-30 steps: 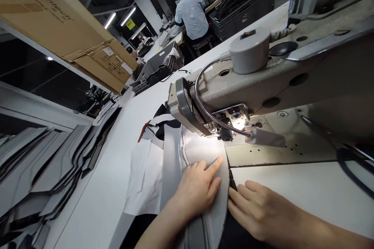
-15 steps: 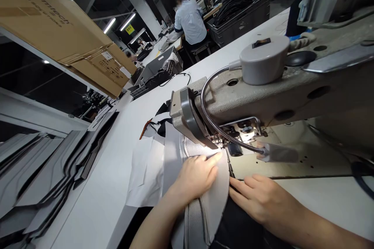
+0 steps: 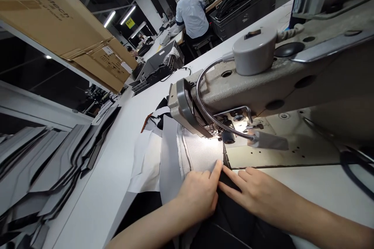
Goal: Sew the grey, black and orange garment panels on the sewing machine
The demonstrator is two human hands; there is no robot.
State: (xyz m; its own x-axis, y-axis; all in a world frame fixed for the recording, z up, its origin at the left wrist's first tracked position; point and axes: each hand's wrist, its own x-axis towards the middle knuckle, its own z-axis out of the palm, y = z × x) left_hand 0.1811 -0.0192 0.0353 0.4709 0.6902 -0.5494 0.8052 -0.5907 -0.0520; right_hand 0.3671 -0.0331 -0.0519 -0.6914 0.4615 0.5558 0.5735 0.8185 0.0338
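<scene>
Light grey ribbed fabric (image 3: 201, 153) lies under the sewing machine's needle area (image 3: 214, 137), with black fabric (image 3: 230, 218) beneath it and to its right. My left hand (image 3: 200, 190) rests on the grey piece just in front of the machine head. Its index finger stretches along the edge and the other fingers fold down against the cloth. Lying on the black fabric beside that edge, my right hand (image 3: 257, 190) has its thumb and index finger stretched and apart. Both index fingertips nearly meet at the edge. The needle itself is hidden by the machine head.
The sewing machine arm (image 3: 263, 70) spans the right, with a lamp on a flexible metal neck (image 3: 201, 93). Stacked grey panels (image 3: 55, 163) lie left, below a cardboard box (image 3: 58, 27). A person (image 3: 191, 13) sits farther back near a dark bin (image 3: 245, 11).
My left hand has slid back along the fabric, away from the needle area. My right hand has shifted slightly left, closer to it. More ribbed cloth shows before the machine head.
</scene>
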